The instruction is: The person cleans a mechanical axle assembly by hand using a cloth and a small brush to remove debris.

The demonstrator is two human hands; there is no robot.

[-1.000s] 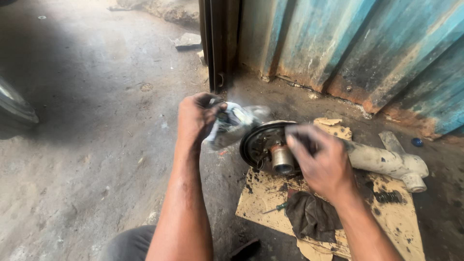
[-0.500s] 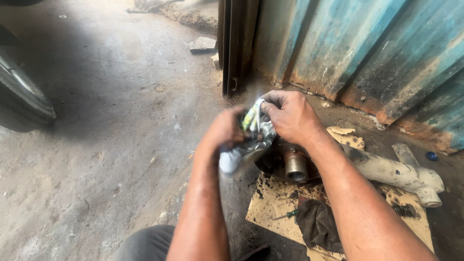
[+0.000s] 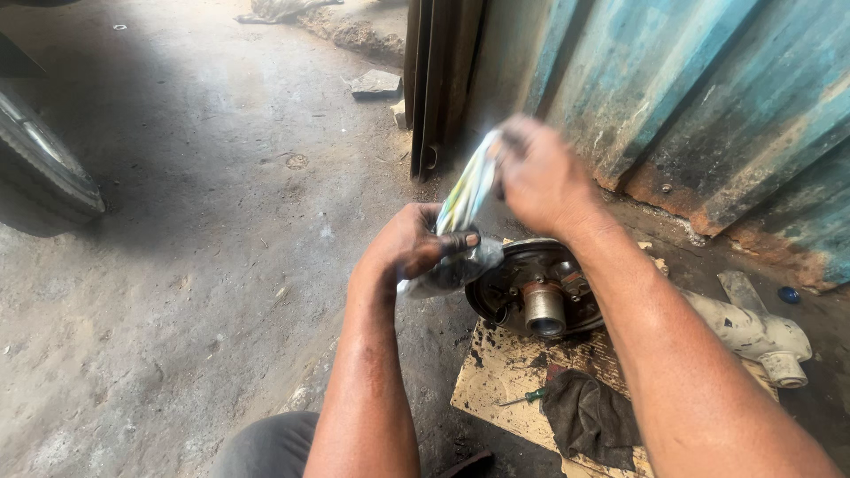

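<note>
My left hand (image 3: 409, 249) grips the lower, bulging end of a clear plastic bag (image 3: 460, 221) with dark contents. My right hand (image 3: 542, 175) pinches the bag's printed top end and pulls it upward, so the bag is stretched between both hands. Just behind the hands a round dark brake drum plate with a metal hub (image 3: 540, 296) lies on a piece of cardboard (image 3: 500, 381).
A dirty dark rag (image 3: 589, 416) and a small green-handled screwdriver (image 3: 524, 398) lie on the cardboard. A white axle housing (image 3: 753, 329) extends to the right. Blue corrugated metal wall (image 3: 708, 97) stands behind; a tyre (image 3: 40, 173) is at left. My knee (image 3: 266, 447) shows at bottom.
My right hand left the hub, came to the bag and has now lifted its top end upward. My left hand has dropped slightly while still holding the bag.
</note>
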